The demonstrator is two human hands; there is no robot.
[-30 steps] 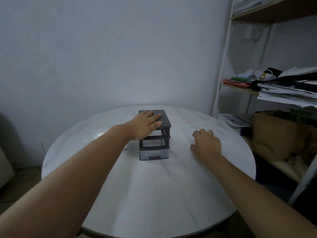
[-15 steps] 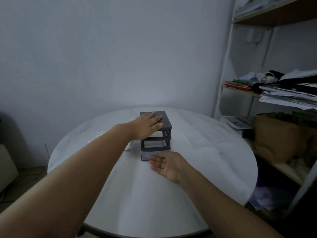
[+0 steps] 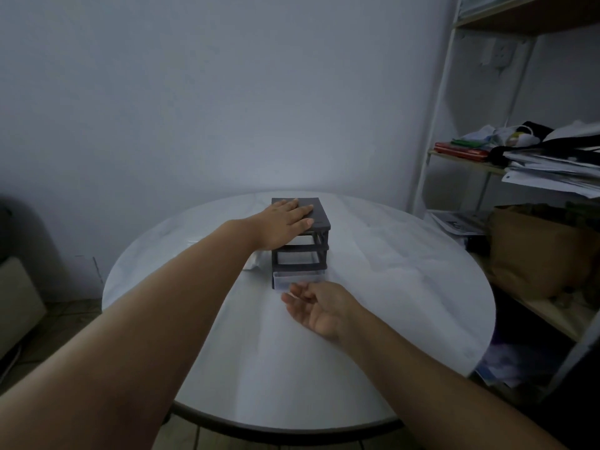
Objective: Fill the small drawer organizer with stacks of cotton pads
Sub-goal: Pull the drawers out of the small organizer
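Note:
A small dark grey drawer organizer (image 3: 320, 218) with three tiers stands at the middle of the round white table (image 3: 389, 287). My left hand (image 3: 285, 222) lies flat on its top, fingers spread. The clear bottom drawer (image 3: 298, 278) sticks out slightly at the front. My right hand (image 3: 319, 308) is palm up just in front of that drawer, fingers loosely curled with the tips at the drawer front; I cannot tell whether they hook its handle. Something white (image 3: 255, 262), partly hidden by my left arm, lies against the organizer's left side.
A metal-framed shelf unit (image 3: 431, 151) stands to the right, holding stacked papers (image 3: 552, 172), red books (image 3: 461, 152) and a brown paper bag (image 3: 532, 251). A plain wall is behind the table. A pale box (image 3: 16, 293) sits on the floor at the left.
My right hand left the table surface at the right, turned palm up and came to the front of the bottom drawer. My left hand stayed on the organizer's top.

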